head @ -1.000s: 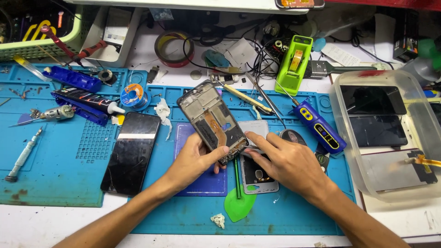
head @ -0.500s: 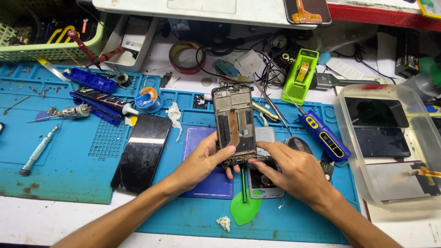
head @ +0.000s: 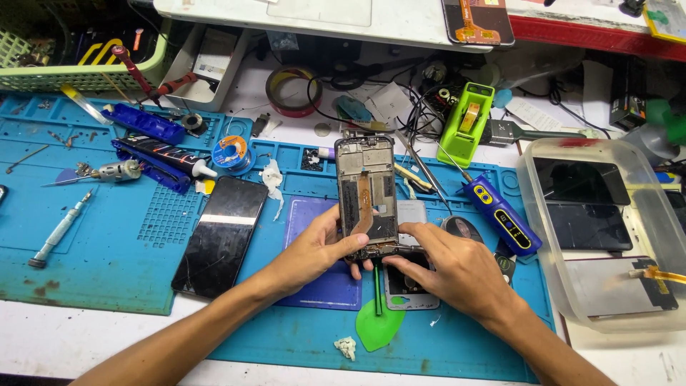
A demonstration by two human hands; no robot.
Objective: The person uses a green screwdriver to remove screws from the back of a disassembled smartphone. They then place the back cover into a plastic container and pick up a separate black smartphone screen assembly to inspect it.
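Note:
An opened phone frame [head: 366, 189] with a copper flex strip stands upright over the blue work mat [head: 107, 250]. My left hand [head: 314, 251] grips its lower left edge, thumb laid across the bottom. My right hand [head: 457, 268] pinches the bottom right corner with thumb and forefinger. Under my hands lie a grey phone back part [head: 411, 289] and a green pry tool [head: 377, 322]. A purple pad [head: 325, 286] sits beneath my left hand.
A black cracked screen [head: 223, 236] lies left of my hands. A blue electric screwdriver [head: 500, 214], a green tape dispenser [head: 466, 123], a glue tube [head: 168, 154] and a solder spool [head: 232, 151] surround the mat. A clear plastic tub [head: 550, 286] with screens stands on the right.
The phone frame has turned from tilted left to upright, and both hands have closed in on its bottom edge. The camera view has shifted forward.

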